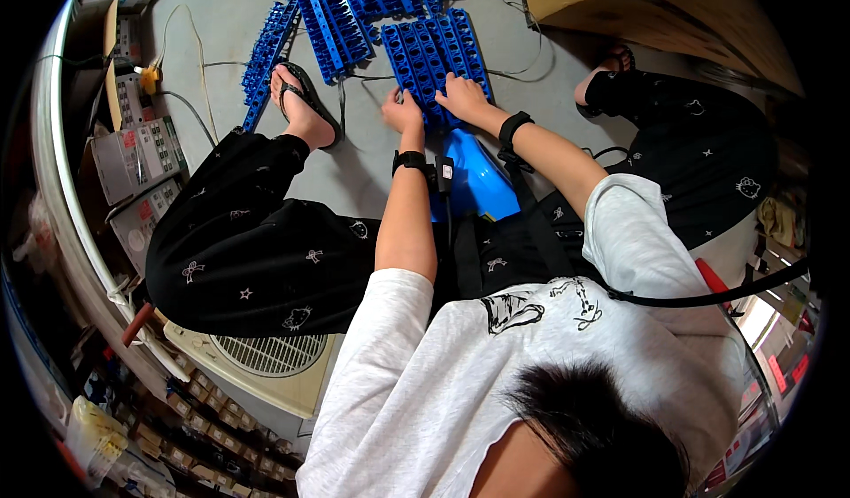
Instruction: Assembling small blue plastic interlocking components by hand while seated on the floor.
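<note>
On the floor between my feet lies a blue plastic panel (432, 51) made of joined strips with rows of round holes. My left hand (403, 113) is at its near left edge, fingers curled against it and closed. On the near right part of the panel rests my right hand (464, 98), its thumb and fingers apart and stretched over the surface. What lies under the fingertips is too small to make out. Just below the hands, a smooth bright-blue plastic object (478, 177) sits in front of my lap, partly covered by my right arm and dark straps.
More blue strips (332, 30) lie beyond the panel and at the left (268, 51). A large cardboard box (655, 7) stands far right. Thin cables cross the floor. Stacked boxes (137, 157) line the left side, and a beige grille (270, 355) is beside my left leg.
</note>
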The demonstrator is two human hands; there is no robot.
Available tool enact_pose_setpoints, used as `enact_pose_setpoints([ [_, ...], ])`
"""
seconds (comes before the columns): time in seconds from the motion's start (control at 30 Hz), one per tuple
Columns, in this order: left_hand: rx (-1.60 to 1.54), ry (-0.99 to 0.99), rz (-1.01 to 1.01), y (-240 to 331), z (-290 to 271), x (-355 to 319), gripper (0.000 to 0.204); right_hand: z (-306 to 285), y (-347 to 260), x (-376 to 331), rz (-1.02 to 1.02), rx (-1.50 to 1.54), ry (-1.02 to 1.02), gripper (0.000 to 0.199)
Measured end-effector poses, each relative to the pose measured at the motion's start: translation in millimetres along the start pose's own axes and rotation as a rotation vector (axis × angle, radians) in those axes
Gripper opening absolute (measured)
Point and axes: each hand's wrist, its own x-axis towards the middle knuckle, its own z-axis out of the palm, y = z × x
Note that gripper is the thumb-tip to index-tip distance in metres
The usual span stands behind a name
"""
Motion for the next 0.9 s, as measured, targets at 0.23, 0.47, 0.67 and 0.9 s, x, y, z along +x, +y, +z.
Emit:
enact_pose_setpoints([
  [0.23, -0.130, -0.032, -0.021, 3, -8, 1, 0.023, 6, 1, 5, -0.045, -0.099, -0.066, 0.040],
  [0.47, -0.206, -0.067, -0.078, 9, -11, -5, 0.022, 4, 11, 12, -0.181, -0.127, -0.143, 0.040],
  [0.67, -0.257, -0.104, -0.102, 15, -14, -7, 0.019, -12, 16, 37, -0.236, -0.173, -0.038, 0.038],
  [0.9, -0.187, 0.056, -0.169, 23, -16, 8, 0.025, -40, -1, 131, -0.240, 0.047, 0.346, 0.024],
])
